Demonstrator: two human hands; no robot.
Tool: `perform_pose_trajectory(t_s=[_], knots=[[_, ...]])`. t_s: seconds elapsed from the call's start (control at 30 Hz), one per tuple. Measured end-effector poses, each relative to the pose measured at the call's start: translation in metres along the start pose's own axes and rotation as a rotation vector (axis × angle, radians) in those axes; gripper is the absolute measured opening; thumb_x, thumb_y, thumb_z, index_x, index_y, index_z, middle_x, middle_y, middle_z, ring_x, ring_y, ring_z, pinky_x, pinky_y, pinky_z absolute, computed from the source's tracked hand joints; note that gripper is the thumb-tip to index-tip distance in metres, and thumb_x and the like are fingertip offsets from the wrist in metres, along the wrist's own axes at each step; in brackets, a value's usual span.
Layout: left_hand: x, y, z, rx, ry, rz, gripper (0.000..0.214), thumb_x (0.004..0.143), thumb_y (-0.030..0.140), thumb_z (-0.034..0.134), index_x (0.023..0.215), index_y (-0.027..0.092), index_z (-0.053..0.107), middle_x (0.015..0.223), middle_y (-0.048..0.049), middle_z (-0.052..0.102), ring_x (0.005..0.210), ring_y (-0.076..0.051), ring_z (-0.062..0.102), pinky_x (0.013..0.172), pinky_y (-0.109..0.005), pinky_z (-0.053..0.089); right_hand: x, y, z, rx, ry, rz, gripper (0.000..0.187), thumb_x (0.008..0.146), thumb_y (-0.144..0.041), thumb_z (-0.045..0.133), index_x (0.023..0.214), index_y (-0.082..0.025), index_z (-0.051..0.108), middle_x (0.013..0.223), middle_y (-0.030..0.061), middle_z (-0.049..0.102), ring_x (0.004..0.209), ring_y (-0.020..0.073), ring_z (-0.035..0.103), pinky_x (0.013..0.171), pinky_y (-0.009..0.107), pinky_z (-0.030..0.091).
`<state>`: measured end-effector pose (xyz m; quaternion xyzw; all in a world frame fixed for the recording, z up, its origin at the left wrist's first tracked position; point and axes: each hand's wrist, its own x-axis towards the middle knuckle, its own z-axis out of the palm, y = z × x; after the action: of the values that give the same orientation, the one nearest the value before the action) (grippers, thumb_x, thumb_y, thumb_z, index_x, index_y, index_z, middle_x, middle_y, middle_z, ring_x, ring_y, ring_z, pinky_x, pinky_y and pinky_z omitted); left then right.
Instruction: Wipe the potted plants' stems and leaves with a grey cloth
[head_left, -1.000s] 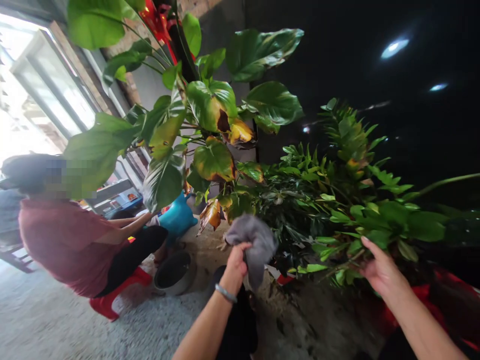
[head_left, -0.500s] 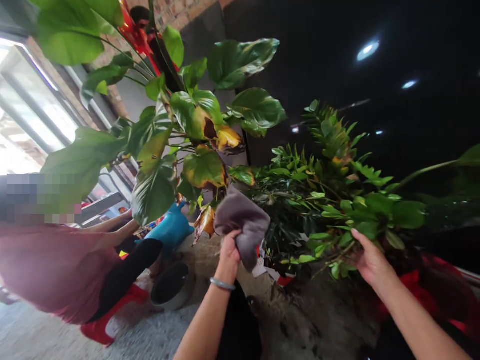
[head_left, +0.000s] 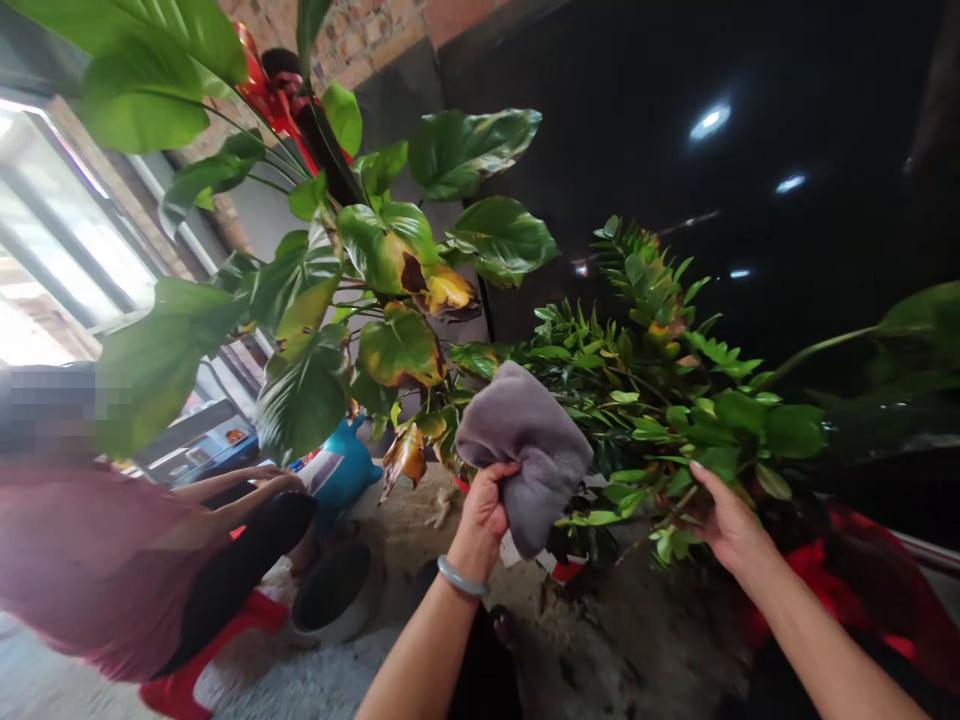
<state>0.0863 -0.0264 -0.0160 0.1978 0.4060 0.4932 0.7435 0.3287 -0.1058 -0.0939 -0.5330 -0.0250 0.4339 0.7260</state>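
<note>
A crumpled grey cloth (head_left: 529, 440) is pinched in my left hand (head_left: 487, 510), which wears a pale bangle (head_left: 461, 577) at the wrist. The cloth stands out in front of the low leafy plant. To the right, my right hand (head_left: 727, 520) is closed around a leafy stem of the green potted plant (head_left: 660, 430); its thumb lies against a leaf, and leaves partly hide the other fingers. Left of the cloth rises a tall plant with broad leaves (head_left: 401, 345), some of them yellow and brown at the edges.
A person in a pink top (head_left: 97, 570) sits at the left on a red stool (head_left: 180, 695). Beside them are a dark bucket (head_left: 337, 590) and a blue toy-like object (head_left: 345, 470). Red material (head_left: 847, 580) lies at the lower right, below a glossy black wall (head_left: 600, 120).
My left hand has moved right with the cloth, closer to the low plant, and the cloth is more spread. My right hand stays at the stem. The seated person's hands have moved down.
</note>
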Motion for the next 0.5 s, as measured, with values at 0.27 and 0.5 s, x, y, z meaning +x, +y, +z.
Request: perform_pose_trajectory(t_s=[0.27, 0.5], knots=[[-0.028, -0.074, -0.031, 0.239, -0.036, -0.546, 0.030, 0.045, 0.001, 0.059, 0.072, 0.011, 0.066, 0.065, -0.0115, 0.072, 0.083, -0.034, 0.072, 0.078, -0.043, 0.057, 0.004, -0.002, -0.018, -0.112, 0.008, 0.056, 0.021, 0.063, -0.031, 0.078, 0.076, -0.024, 0.062, 0.052, -0.0020, 0.065, 0.046, 0.0200, 0.061, 0.043, 0.029, 0.048], [0.000, -0.024, 0.061, 0.065, -0.189, 0.067, 0.041, 0.042, 0.000, 0.062, 0.080, 0.017, 0.066, 0.077, -0.0026, 0.074, 0.089, -0.026, 0.071, 0.091, -0.038, 0.053, -0.001, -0.006, -0.016, -0.069, -0.039, 0.075, 0.012, 0.068, -0.024, 0.073, 0.073, -0.022, 0.062, 0.053, -0.0022, 0.067, 0.041, 0.0181, 0.059, 0.043, 0.031, 0.050]])
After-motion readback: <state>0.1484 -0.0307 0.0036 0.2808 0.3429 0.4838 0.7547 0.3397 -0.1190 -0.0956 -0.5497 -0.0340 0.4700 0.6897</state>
